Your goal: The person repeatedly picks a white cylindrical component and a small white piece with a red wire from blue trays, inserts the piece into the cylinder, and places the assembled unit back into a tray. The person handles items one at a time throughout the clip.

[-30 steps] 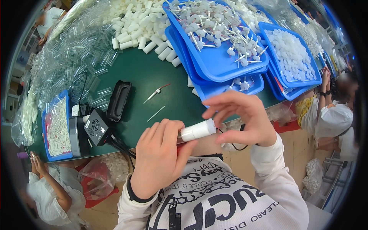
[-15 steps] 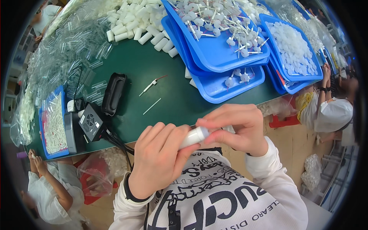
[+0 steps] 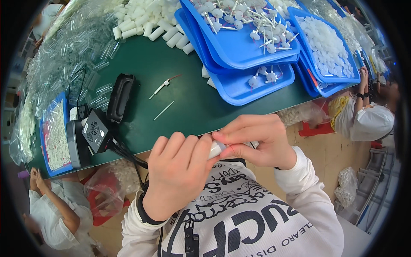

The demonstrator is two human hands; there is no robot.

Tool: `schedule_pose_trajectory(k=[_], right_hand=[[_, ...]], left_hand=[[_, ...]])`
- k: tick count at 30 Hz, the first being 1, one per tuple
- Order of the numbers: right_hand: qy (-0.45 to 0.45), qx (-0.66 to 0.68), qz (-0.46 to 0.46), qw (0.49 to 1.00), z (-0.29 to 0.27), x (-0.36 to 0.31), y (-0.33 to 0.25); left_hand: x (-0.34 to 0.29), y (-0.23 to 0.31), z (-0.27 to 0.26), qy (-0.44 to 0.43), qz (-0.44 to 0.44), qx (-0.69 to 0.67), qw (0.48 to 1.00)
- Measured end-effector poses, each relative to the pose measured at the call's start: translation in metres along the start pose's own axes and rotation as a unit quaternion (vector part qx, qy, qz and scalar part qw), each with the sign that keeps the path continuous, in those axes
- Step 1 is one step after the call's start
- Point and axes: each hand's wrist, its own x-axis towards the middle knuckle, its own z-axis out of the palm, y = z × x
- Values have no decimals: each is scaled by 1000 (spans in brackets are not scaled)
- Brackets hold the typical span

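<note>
the white cylinder [image 3: 216,149] sits between 2 hands near the green table [image 3: 143,62], left hand [image 3: 176,171] curled round its barrel, right hand [image 3: 256,139] pinching its end thumb-to-fingertip, and it looks light, stiff, kinda slick, so i'd grip the barrel.

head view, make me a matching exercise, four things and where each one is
Things
1. white cylinder
2. clear tubes
3. translucent discs
4. thin white rod

Places
A. filling a blue tray
B. lying singly on the green tabletop
C. gripped by the left hand, with the right hand at its end
D. heaped at the left

Pairs: 1-C, 2-D, 3-A, 4-B
</note>
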Motion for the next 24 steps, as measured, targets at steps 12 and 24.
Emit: schedule_pose_trajectory(k=[12, 24], right_hand=[[40, 78, -47, 995, -13, 1, -8], [169, -110, -75, 977, 15, -11, -4]], left_hand=[[4, 0, -23, -149, -277, -637, 704], [-2, 15, 4, 3, -277, -551, 788]])
